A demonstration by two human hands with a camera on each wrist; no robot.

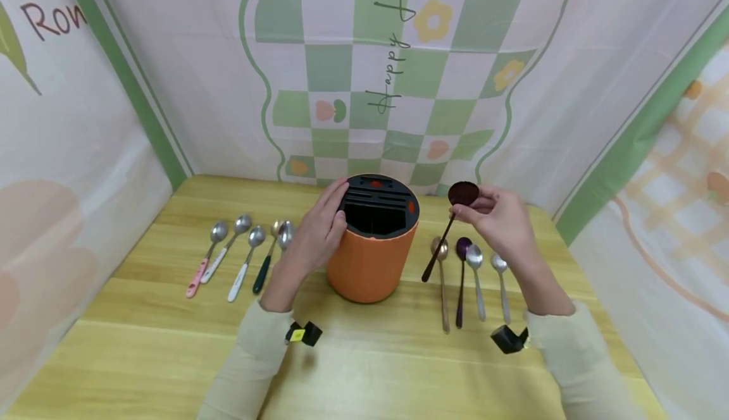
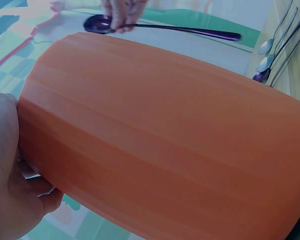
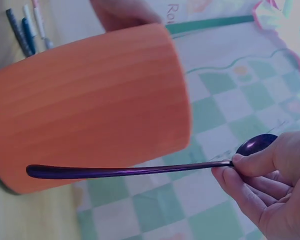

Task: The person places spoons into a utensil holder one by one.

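An orange cylindrical holder (image 1: 370, 262) with a black slotted top stands mid-table. My left hand (image 1: 339, 205) grips its left side near the rim, fingers over the top edge and thumb on the wall; the left wrist view shows the palm (image 2: 10, 180) against the holder's wall (image 2: 165, 140). My right hand (image 1: 459, 209) is raised to the right of the holder and pinches a dark purple spoon (image 1: 441, 243) just below its bowl, the handle hanging down and left. In the right wrist view the spoon (image 3: 130, 171) lies across in front of the holder (image 3: 90, 105), held by the fingers (image 3: 250, 162).
Several spoons with coloured handles (image 1: 228, 255) lie in a row left of the holder. Several metal spoons (image 1: 477, 274) lie right of it, under my right hand. The wooden table (image 1: 364, 363) is walled in by patterned cloth on three sides.
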